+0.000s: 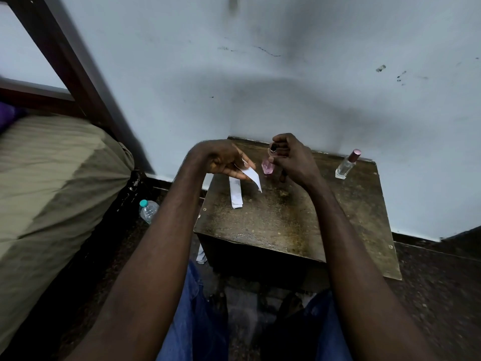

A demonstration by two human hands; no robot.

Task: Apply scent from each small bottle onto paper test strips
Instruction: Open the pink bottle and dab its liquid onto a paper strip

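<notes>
Pink scent bottle point(268, 168) is at 12 o'clock of the desk point(286, 217), with the right grip point(291, 157) clamped round its neck and sprayer top. Whether its base rests on the desk cannot be told. Left grip point(223, 160), at the bottle's 9 o'clock, pinches a paper test strip point(252, 175), free end just beside the bottle.

Judged step: dosing this strip. Next move calls for aiming the nozzle at the strip and pressing.

Second strip point(235, 191) lies at 10 o'clock. Capped clear bottle point(346, 166) stands at 2 o'clock.
</notes>
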